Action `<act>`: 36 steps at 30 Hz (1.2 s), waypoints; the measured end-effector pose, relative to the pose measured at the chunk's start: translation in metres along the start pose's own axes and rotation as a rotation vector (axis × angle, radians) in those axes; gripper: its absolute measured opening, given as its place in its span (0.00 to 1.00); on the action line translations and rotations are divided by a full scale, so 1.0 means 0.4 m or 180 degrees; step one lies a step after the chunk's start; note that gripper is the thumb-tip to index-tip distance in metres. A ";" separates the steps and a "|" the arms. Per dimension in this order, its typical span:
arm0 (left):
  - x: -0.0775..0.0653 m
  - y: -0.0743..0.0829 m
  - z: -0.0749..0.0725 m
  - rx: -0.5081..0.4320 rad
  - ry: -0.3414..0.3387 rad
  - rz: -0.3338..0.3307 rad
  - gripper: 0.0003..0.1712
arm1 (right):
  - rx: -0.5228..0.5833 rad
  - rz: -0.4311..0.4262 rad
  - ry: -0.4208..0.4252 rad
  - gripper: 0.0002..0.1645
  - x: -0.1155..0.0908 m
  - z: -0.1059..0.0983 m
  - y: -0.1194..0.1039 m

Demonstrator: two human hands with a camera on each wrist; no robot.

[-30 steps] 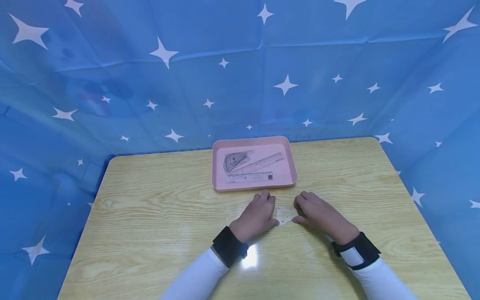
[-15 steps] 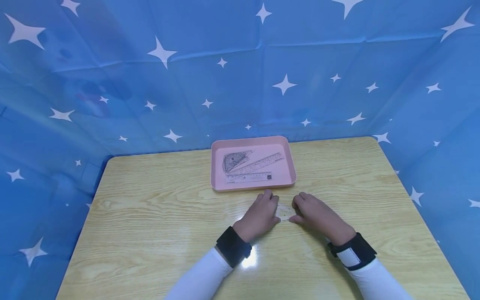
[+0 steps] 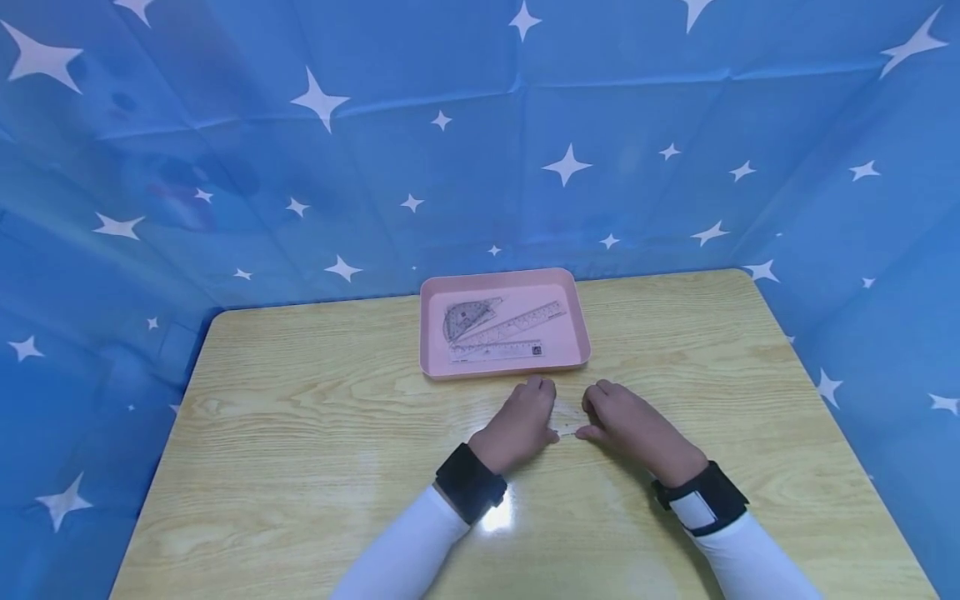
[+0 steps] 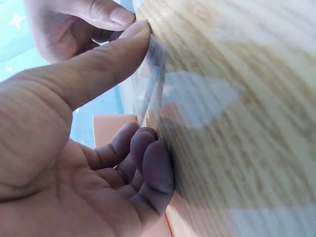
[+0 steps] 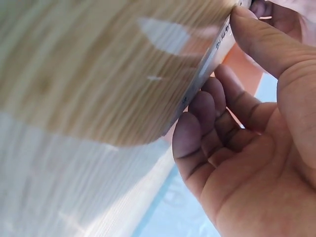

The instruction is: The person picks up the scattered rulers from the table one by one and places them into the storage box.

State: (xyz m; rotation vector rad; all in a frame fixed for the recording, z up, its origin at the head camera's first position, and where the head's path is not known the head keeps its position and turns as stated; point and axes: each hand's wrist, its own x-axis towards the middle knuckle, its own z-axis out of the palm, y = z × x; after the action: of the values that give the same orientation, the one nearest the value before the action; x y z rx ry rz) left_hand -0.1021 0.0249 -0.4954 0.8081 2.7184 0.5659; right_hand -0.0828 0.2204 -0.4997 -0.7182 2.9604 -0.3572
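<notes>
A clear plastic ruler piece (image 3: 567,422) with small printed marks spans the gap between the two hands, just in front of the pink tray. Its exact outline is partly hidden by the fingers. The left hand (image 3: 517,425) holds its left end between thumb and curled fingers. At the right end, the right hand (image 3: 641,429) grips it the same way; printed characters show along its edge (image 5: 222,42) in the right wrist view. Close to the wooden tabletop, the piece looks tilted in the left wrist view.
The pink tray (image 3: 581,354) stands at the back of the wooden table (image 3: 300,433). In it lie a clear protractor (image 3: 467,317), a slanting clear ruler (image 3: 517,323) and another ruler (image 3: 495,351). A blue star-patterned cloth (image 3: 480,150) hangs behind.
The left hand has shifted slightly right, towards the right hand, and less of the clear piece shows between them. The right hand and the tray stay nearly where they were.
</notes>
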 end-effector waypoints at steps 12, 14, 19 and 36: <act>0.030 -0.014 -0.010 -0.0290 -0.0331 -0.0240 0.37 | 0.0103 0.0019 0.0004 0.22 0.002 0.007 0.006; 0.030 -0.014 -0.010 -0.0295 -0.0302 -0.0249 0.39 | 0.0163 0.0054 -0.0033 0.23 0.002 0.007 0.006; 0.024 -0.008 -0.011 -0.0300 -0.0217 -0.0206 0.38 | 0.0217 0.0075 -0.0058 0.24 0.001 0.003 0.004; -0.002 0.021 -0.013 -0.0346 -0.0105 -0.0234 0.22 | 0.0278 0.0117 -0.0022 0.25 0.001 0.008 -0.002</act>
State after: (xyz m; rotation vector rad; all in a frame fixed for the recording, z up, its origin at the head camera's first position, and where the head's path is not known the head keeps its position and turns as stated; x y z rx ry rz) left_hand -0.0992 0.0294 -0.4868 0.6816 2.6492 0.6713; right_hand -0.0825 0.2189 -0.5026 -0.6532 2.9260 -0.4767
